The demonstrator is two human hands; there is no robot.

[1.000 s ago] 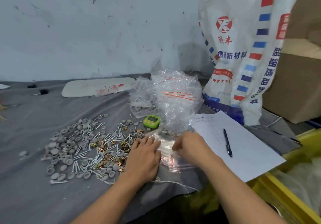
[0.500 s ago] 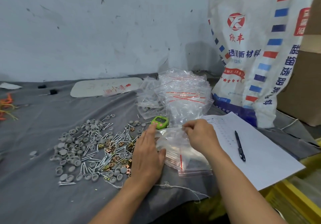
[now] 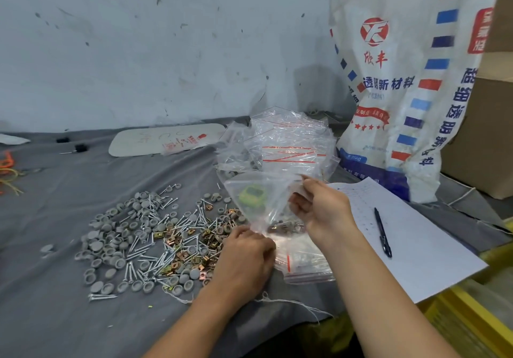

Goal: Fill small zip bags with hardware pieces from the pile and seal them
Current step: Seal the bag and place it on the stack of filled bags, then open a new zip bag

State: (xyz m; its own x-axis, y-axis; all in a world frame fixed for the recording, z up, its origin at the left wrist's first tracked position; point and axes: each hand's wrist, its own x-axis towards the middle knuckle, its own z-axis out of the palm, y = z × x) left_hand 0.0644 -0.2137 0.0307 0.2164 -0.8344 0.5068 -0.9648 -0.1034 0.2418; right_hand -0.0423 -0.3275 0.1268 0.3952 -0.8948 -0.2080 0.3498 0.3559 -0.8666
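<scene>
A grey-clothed table carries the hardware pile and a flat stack of zip bags. 1 paper sheet lies at its right.

Of the person only two arms show, the left arm and the right arm, both bare from the lower edge of view up to the wrists, and the left hand and right hand are bare too.

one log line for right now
zip bag: held up, pieces inside | right hand: pinches top | left hand: grips lower corner | hardware pile: on grey cloth
</scene>
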